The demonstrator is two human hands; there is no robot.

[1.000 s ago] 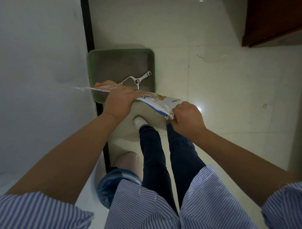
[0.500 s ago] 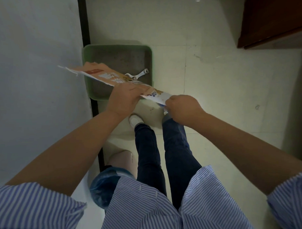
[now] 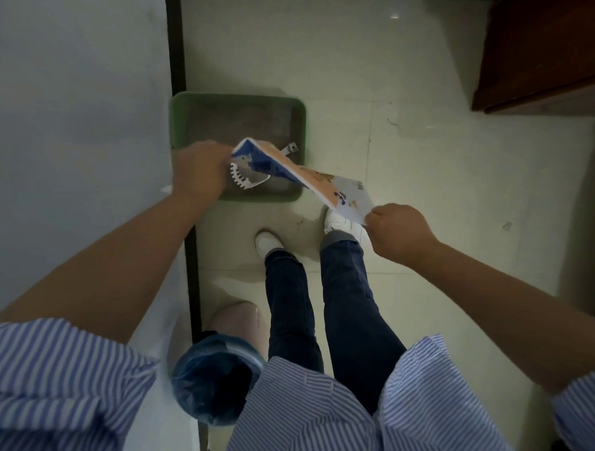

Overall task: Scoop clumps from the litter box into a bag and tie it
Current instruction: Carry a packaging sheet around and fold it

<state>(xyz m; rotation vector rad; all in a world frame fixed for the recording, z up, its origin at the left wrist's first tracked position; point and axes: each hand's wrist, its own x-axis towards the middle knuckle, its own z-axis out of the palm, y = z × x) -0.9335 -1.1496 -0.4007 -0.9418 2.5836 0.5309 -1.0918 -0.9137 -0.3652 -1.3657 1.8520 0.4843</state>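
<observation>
A printed orange, white and blue bag (image 3: 311, 178) stretches slantwise between my hands above the floor. My left hand (image 3: 200, 171) grips its upper end over the green litter box (image 3: 301, 124). My right hand (image 3: 399, 229) pinches the lower white corner, out past the box's near right corner. Grey litter fills the box. A white slotted scoop (image 3: 245, 181) lies in the litter under the bag, its handle tip poking out behind the bag; the bag hides its middle.
A white wall (image 3: 74, 116) with a dark baseboard runs along the left. A bin lined with a blue bag (image 3: 216, 381) stands by my left leg, with a pale pink container (image 3: 235, 321) beside it. Dark wooden furniture (image 3: 548, 55) fills the top right. My white shoes stand just before the box.
The bag has swung round: its left end moved in over the litter box, its right end dropped lower right. My hands have drawn apart, and my left hand shifted from its middle to its end.
</observation>
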